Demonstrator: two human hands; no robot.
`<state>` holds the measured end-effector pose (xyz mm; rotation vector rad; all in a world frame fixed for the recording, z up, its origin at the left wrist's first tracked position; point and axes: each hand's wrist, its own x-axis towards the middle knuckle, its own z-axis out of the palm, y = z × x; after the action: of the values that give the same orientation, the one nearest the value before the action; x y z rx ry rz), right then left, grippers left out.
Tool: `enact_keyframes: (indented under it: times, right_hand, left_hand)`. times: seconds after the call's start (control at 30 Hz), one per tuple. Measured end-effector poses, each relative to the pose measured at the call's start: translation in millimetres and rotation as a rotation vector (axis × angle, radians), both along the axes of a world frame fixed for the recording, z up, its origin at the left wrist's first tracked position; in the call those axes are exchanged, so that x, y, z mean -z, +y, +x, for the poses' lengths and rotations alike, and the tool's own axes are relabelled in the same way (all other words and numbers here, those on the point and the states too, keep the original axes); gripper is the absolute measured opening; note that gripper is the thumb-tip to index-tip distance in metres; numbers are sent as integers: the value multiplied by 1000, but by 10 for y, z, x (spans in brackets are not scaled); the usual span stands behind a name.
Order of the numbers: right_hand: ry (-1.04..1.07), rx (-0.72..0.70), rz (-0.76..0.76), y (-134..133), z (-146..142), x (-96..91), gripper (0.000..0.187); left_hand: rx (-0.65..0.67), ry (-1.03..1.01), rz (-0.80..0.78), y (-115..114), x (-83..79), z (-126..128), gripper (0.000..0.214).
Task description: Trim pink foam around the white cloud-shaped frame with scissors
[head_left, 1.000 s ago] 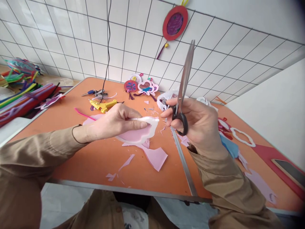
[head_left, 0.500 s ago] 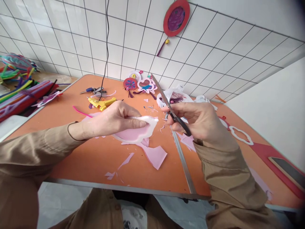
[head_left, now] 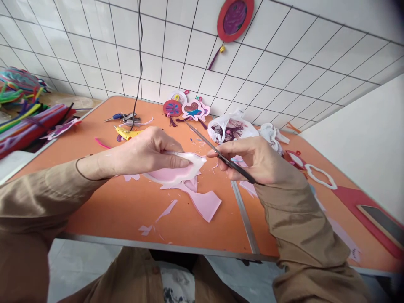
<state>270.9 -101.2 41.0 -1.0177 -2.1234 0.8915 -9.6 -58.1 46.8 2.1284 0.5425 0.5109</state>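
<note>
Between the thumb and fingers of my left hand [head_left: 154,153] is a pink foam piece with a white scalloped border [head_left: 196,165], held above the table. My right hand [head_left: 257,158] grips black-handled scissors [head_left: 229,162], whose blades point up and to the left, just beyond the piece's right edge and apart from it. The blades look closed or nearly so. Beneath the held piece lies a pink foam offcut [head_left: 206,204], with thin pink scraps [head_left: 166,211] nearer the front edge.
A yellow glue gun [head_left: 128,133] and a blue-handled tool [head_left: 118,116] lie at back left. Decorated ornaments [head_left: 192,110] and a white plastic bag [head_left: 217,128] stand by the tiled wall. A white scalloped frame [head_left: 322,176] and a phone [head_left: 381,223] lie right.
My right hand has lowered slightly, and the scissors have tilted down to the left, their tips dropping. My left hand has shifted slightly left with the foam piece.
</note>
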Motion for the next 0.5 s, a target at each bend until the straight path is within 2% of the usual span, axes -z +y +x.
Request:
enact_keyframes:
  times: [0.13, 0.33, 0.43, 0.5]
  right_hand:
    - [-68, -122, 104, 23, 14, 14, 33]
    - [-82, -29, 232, 31, 17, -15, 36]
    - [-72, -44, 259, 51, 26, -4, 36]
    - [-72, -92, 307, 55, 16, 6, 34]
  left_hand:
    - [-1, 16, 41, -18, -39, -7, 41]
    - [49, 8, -20, -12, -61, -20, 35]
    - [20, -6, -1, -2, -43, -21, 37]
    - [-55, -62, 47, 4, -28, -18, 35]
